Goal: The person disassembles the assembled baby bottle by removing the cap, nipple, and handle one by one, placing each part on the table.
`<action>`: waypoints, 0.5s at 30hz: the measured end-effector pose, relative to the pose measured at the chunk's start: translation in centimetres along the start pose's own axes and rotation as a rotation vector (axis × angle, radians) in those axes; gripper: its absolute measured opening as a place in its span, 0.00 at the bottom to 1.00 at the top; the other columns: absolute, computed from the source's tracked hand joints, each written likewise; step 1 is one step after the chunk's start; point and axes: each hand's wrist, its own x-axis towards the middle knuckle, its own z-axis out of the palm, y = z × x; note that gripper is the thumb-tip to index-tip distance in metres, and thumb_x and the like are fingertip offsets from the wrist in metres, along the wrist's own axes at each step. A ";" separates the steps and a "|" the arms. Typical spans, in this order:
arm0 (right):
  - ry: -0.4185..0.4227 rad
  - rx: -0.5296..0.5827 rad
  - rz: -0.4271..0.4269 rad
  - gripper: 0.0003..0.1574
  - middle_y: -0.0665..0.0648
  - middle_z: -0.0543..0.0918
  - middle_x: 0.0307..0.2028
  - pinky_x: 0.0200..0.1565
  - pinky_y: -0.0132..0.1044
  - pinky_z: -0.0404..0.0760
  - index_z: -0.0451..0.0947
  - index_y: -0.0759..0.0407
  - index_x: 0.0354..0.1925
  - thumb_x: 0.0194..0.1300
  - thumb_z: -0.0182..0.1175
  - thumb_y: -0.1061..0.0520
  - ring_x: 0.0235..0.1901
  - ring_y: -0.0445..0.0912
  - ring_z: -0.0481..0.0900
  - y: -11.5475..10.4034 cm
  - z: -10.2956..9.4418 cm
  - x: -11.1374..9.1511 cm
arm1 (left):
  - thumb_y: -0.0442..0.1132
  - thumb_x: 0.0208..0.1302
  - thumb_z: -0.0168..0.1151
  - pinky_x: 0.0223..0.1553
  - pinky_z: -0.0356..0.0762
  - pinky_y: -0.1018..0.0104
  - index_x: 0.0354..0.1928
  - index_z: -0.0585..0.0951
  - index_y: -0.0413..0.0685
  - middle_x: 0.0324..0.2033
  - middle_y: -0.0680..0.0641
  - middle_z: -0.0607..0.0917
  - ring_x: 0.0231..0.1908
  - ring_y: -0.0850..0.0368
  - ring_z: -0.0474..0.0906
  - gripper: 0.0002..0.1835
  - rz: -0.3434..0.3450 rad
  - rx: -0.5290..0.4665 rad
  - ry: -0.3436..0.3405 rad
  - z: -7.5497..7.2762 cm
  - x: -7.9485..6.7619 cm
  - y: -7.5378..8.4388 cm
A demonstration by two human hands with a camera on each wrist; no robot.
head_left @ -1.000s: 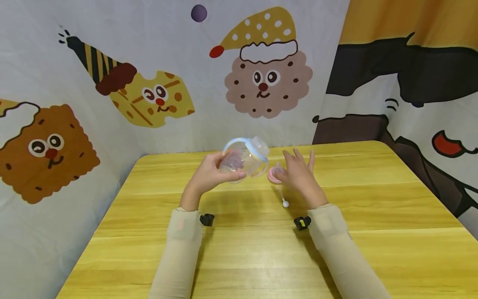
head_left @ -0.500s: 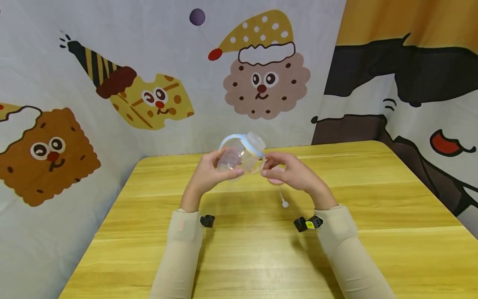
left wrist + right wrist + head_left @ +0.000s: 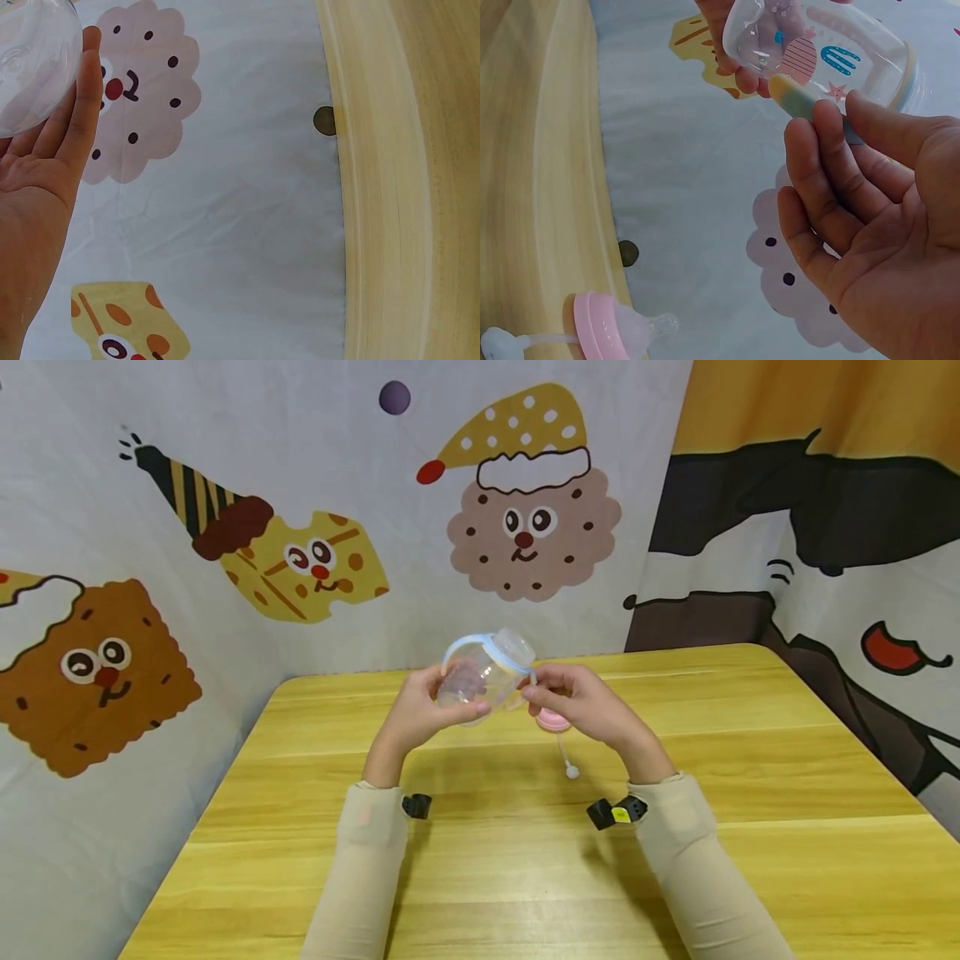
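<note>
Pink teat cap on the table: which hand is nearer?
Right. The right hand, pinching a handle of the baby bottle, partly covers the pink teat cap in the head view; the left hand, gripping the bottle, is farther left.

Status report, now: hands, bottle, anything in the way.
Left hand grips bottle, tilted, above table. Right hand pinches its handle. Pink cap on table nearby; nothing seen blocking.
</note>
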 end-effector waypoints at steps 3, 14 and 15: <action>0.000 0.023 -0.005 0.15 0.62 0.81 0.32 0.37 0.37 0.78 0.78 0.63 0.48 0.73 0.55 0.53 0.35 0.51 0.79 -0.1 -0.1 0.0 | 0.38 0.54 0.74 0.44 0.82 0.55 0.56 0.78 0.36 0.45 0.36 0.84 0.46 0.35 0.80 0.28 0.000 -0.002 0.001 0.0 0.0 0.1; 0.045 0.019 -0.011 0.16 0.63 0.81 0.34 0.39 0.36 0.78 0.78 0.63 0.50 0.73 0.54 0.53 0.37 0.51 0.79 0.1 -0.6 -0.2 | 0.40 0.54 0.75 0.44 0.82 0.59 0.58 0.79 0.45 0.45 0.41 0.86 0.44 0.52 0.83 0.28 -0.024 0.009 -0.005 -0.1 0.0 -0.1; 0.056 0.019 -0.012 0.16 0.63 0.81 0.34 0.39 0.36 0.78 0.78 0.62 0.50 0.73 0.54 0.53 0.37 0.51 0.79 0.1 -0.7 -0.3 | 0.40 0.54 0.75 0.44 0.82 0.58 0.58 0.79 0.45 0.45 0.41 0.86 0.44 0.53 0.83 0.28 -0.021 0.010 -0.007 -0.1 0.1 -0.1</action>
